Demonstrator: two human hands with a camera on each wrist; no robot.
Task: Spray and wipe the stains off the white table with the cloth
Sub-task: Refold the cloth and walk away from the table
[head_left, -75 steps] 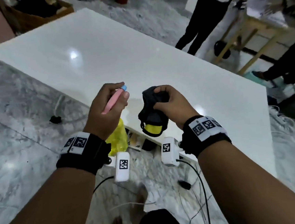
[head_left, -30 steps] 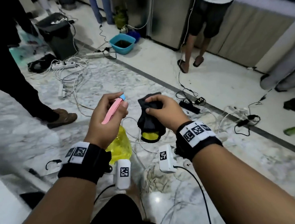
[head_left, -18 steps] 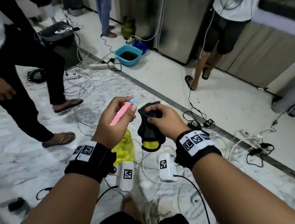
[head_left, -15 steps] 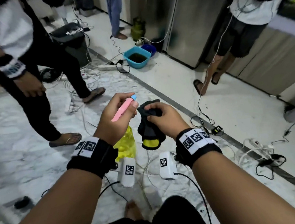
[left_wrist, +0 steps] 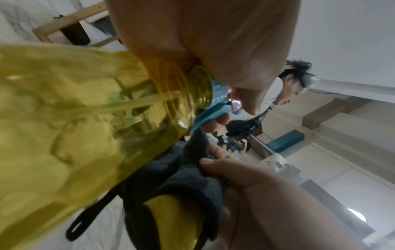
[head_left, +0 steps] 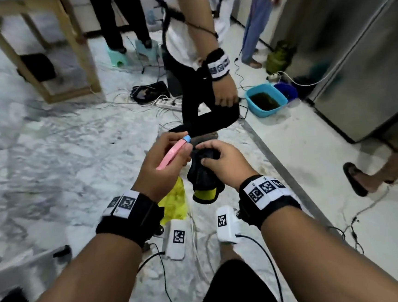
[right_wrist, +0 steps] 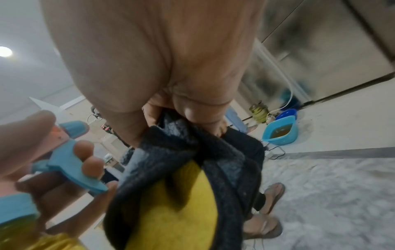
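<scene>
My left hand (head_left: 167, 160) grips a spray bottle (head_left: 174, 200) with a yellow body, pink head and blue nozzle, fingers curled round its blue trigger (right_wrist: 74, 170). The yellow bottle (left_wrist: 64, 135) fills the left wrist view. My right hand (head_left: 223, 163) pinches a bunched dark grey cloth (head_left: 202, 174) with a yellow patch; that cloth (right_wrist: 183, 177) hangs below the fingers. Both hands are held close together at chest height over the floor. The white table is out of view.
Another person (head_left: 199, 61) stands close ahead, one wristbanded hand hanging down. A blue basin (head_left: 265, 99) of brown liquid, cables and a power strip (head_left: 165, 103) lie on the marble floor. A wooden frame (head_left: 40, 51) stands at left, steel cabinets (head_left: 358, 52) at right.
The view has swung away from the white table to the floor and then leftward; the other person now stands directly ahead. Both hands keep the same hold on bottle and cloth.
</scene>
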